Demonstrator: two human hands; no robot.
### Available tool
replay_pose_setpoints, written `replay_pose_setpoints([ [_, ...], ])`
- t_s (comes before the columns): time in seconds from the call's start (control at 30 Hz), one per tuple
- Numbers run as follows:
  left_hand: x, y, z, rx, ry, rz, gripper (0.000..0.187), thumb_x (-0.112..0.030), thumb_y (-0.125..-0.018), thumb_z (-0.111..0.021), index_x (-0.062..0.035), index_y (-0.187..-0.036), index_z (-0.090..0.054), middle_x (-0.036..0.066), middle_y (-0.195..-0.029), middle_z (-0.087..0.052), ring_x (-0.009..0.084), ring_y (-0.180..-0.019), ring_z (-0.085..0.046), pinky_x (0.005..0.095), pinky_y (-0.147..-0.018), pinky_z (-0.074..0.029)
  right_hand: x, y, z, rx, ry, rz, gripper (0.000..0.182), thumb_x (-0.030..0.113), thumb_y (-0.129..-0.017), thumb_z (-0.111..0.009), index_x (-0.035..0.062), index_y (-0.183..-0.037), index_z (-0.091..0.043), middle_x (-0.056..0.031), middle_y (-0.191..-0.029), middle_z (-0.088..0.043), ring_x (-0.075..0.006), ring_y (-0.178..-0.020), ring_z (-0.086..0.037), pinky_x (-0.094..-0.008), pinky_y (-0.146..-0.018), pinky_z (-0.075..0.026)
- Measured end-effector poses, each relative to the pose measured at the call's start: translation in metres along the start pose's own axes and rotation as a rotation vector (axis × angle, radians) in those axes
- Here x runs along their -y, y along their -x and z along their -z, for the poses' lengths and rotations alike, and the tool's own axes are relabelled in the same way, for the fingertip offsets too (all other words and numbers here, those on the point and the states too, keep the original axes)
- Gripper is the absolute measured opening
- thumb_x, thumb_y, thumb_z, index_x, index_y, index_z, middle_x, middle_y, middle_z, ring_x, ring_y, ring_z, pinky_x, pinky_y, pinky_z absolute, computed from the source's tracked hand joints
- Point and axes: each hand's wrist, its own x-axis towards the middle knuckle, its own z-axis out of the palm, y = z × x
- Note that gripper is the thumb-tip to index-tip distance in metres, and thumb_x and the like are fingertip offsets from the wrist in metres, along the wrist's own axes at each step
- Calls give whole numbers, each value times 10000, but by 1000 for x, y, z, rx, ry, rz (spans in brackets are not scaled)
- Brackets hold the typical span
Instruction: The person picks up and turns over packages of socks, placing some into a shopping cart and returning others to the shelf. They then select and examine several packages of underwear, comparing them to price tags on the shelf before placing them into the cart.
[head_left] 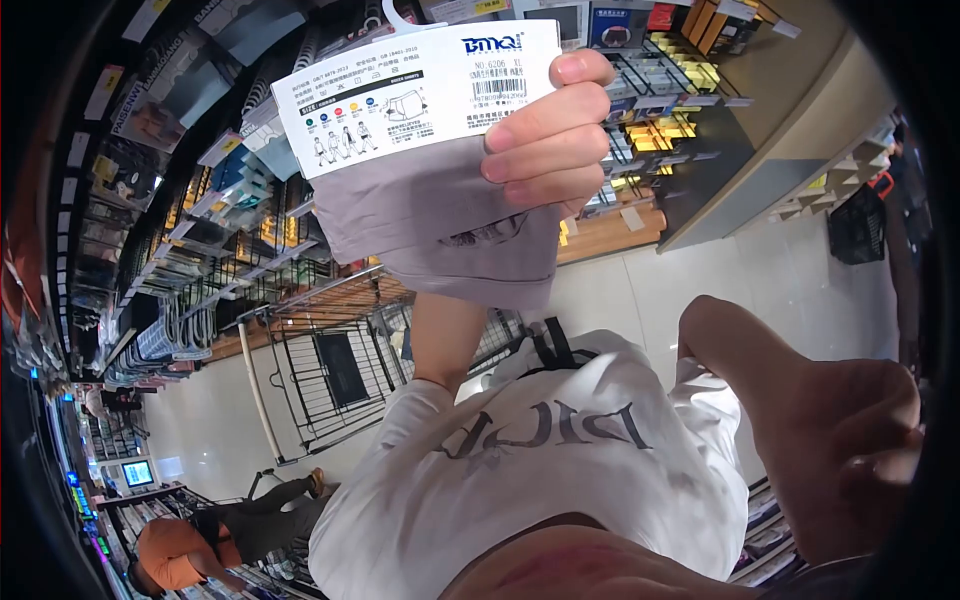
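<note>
My left hand (550, 135) holds up a pair of grey-mauve boxer shorts (440, 225) hanging from a white card label (400, 100). Its fingers wrap round the card's right edge, with the tips on the front. Printed on the label are size figures, a barcode and "XL". A white hook (400, 18) sticks up from the card's top. The left forearm passes behind the shorts. Close to the camera at the right edge, my right hand (855, 430) is raised, fingers curled and partly in shadow. Whether it holds anything is hidden.
A wire shopping cart (330, 370) stands behind the shorts to the left. Shelves of packaged goods (200, 200) line the left and the far side. Another person in an orange top (170, 555) is at lower left. A black basket (858, 225) is at far right.
</note>
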Motion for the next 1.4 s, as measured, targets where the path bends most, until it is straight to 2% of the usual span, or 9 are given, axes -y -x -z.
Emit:
replay_pose_setpoints([
  [0.3, -17, 15, -4, 50, -67, 31, 202, -217, -1118, -281, -60, -1116, -408, 53, -710, -545, 194, -606, -571, 324, -607, -478, -12, 0, -30, -108, 8, 20, 248, 479, -943, -492, 350, -760, -597, 119, -666, -517, -22, -433, -268, -200, -514, -324],
  [0.47, 10, 61, 9, -86, 38, -171, 242, -276, -1067, -491, -58, -1133, -409, 39, -739, -519, 172, -613, -552, 317, -626, -471, -20, 22, -76, -65, -459, -150, 184, 403, -967, -536, 284, -830, -566, 88, -732, -519, -57, -494, -373, -247, -562, -378],
  [0.5, 13, 75, 21, -52, 57, -167, 469, -353, -969, -666, -3, -1215, -474, 14, -778, -487, 126, -637, -502, 271, -625, -447, -19, 27, -83, -55, -478, -207, 169, 380, -975, -549, 250, -868, -562, 68, -746, -518, -81, -509, -408, -269, -579, -402],
  [0.67, 49, 127, 31, -248, 221, -389, 421, -356, -999, -591, -5, -1180, -443, 19, -739, -480, 139, -608, -488, 294, -602, -418, -57, 124, -127, 44, -108, -669, 85, -22, -954, -589, -19, -1036, -566, -134, -884, -588, -156, -635, -593, -274, -503, -479],
  [0.73, 55, 145, 41, -239, 225, -405, 533, -414, -971, -634, 22, -1228, -467, -8, -749, -435, 102, -621, -424, 270, -580, -380, -73, 163, -142, 362, 7, -936, 237, -13, -933, -628, -13, -1168, -594, -108, -992, -622, -145, -777, -591, -250, -728, -478],
  [0.77, 61, 157, 56, -161, 160, -421, 577, -440, -999, -580, 41, -1306, -494, 29, -870, -586, 135, -734, -574, 273, -673, -477, -78, 170, -152, 506, 0, -969, 319, -21, -915, -656, 1, -1229, -601, -84, -1051, -623, -136, -854, -588, -259, -795, -457],
  [0.93, 82, 193, 59, -285, 178, -547, 581, -448, -1014, -553, 34, -1334, -501, 56, -1007, -594, 160, -863, -588, 293, -766, -485, -71, 210, -160, 638, -258, -1715, 253, 12, -926, -696, 2, -1170, -633, -55, -974, -662, -46, -747, -604, -211, -636, -499],
  [1.07, 93, 225, 51, -454, 116, -648, 586, -454, -1025, -532, 29, -1356, -506, 77, -1117, -600, 180, -966, -599, 309, -841, -492, -75, 223, -170, 554, -336, -2050, 214, 39, -933, -724, 1, -1130, -648, 4, -818, -661, -34, -624, -596, -204, -587, -484],
  [1.4, 71, 322, -41, -1316, -338, -726, 603, -469, -1053, -480, 15, -1411, -519, 131, -1391, -616, 230, -1224, -627, 348, -1027, -508, -63, 278, -225, 414, -281, -1935, 175, 83, -923, -755, -9, -1055, -686, -23, -863, -715, -39, -773, -619, -206, -683, -457],
])
